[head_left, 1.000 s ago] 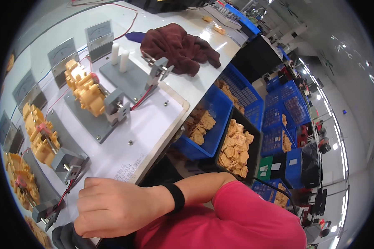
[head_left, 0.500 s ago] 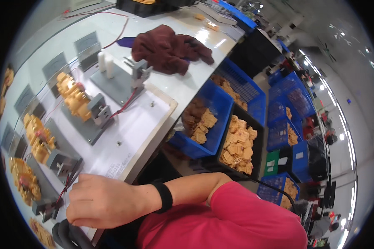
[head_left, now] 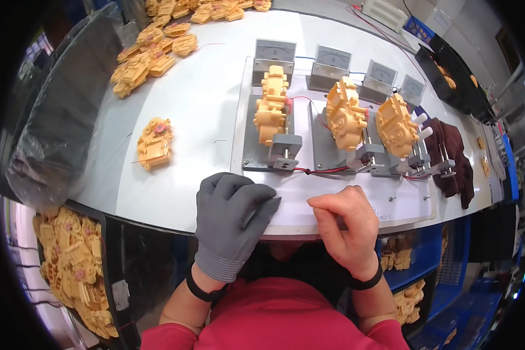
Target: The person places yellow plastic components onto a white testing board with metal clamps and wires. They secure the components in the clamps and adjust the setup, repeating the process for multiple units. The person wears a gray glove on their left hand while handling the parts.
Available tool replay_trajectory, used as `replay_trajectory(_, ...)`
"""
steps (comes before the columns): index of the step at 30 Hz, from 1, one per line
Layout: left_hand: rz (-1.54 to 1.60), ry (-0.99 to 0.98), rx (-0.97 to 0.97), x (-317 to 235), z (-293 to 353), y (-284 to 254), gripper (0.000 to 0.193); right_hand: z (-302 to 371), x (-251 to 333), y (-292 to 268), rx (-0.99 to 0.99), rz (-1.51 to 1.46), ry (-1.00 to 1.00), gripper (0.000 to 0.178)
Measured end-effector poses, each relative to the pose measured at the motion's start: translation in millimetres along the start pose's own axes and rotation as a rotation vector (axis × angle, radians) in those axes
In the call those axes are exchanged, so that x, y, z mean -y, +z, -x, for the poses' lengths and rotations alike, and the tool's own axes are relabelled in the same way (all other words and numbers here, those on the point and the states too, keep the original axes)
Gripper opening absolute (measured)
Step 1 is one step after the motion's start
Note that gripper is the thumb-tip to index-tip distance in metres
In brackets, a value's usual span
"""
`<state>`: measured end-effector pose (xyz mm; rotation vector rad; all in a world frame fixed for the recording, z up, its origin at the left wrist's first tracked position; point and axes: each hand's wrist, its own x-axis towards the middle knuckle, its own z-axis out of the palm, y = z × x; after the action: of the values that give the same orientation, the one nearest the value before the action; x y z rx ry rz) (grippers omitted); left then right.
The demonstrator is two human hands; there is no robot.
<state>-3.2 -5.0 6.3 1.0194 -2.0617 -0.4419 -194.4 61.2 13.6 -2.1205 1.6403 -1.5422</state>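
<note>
Housings of moulded yellow plastic (head_left: 271,108), three in number, stood tilted upright on grey metal fixtures (head_left: 286,147) beyond the person's hands. Each had a knobbly outline, with lugs, round bosses and raised ribs; a pinkish-red piece showed at the side of the leftmost one. Red and black wires (head_left: 321,171) ran along the front of the fixtures, and grey box-shaped dial meters (head_left: 274,58) lined up behind them.

The left hand (head_left: 224,213), in a grey knitted glove, and the bare right hand (head_left: 353,224) hovered at the front edge of the white base sheet (head_left: 297,204), well apart from each other. Both had fingers loosely curled toward the thumb, with nothing visible in their grasp.

Smooth and white, the bench (head_left: 198,93) also carried a single loose yellow housing (head_left: 155,149) lying left of the fixtures, a heap of yellow housings (head_left: 149,58) at the back left, and a crumpled maroon cloth (head_left: 455,151) at the right. A black plastic-lined bin (head_left: 61,111) stood at the left end. Below, more yellow parts (head_left: 79,265) filled a dark crate (head_left: 114,256) on the left, and blue plastic crates (head_left: 420,268) stood on the right.
</note>
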Motion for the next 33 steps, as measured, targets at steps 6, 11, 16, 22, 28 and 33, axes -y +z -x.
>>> replay_trajectory(6, 0.010, -0.020, -0.016, 0.6, 0.3, 4.6, 0.012, 0.4, -1.5, 0.3, -0.012, 0.035, -0.004, 0.022)
replay_trajectory(11, 0.018, -0.018, -0.025, 3.4, 0.1, 5.2, 0.011, -0.6, -1.3, 0.3, 0.006, 0.054, -0.015, 0.023)
replay_trajectory(16, 0.024, -0.020, -0.030, 5.1, 0.9, 5.5, 0.010, -0.2, 0.1, 2.1, 0.012, 0.066, -0.010, 0.022)
replay_trajectory(22, 0.021, -0.002, -0.033, 5.4, -0.6, 3.9, 0.010, -0.3, -1.3, 3.0, 0.007, 0.068, -0.022, 0.022)
replay_trajectory(28, 0.039, 0.012, -0.008, 3.6, -0.5, 3.1, 0.013, 1.6, -3.3, 2.2, 0.005, 0.065, -0.013, 0.021)
replay_trajectory(33, 0.005, 0.042, -0.055, 6.2, 2.7, 1.8, 0.011, 3.3, -1.5, 4.5, 0.010, 0.062, -0.014, 0.022)
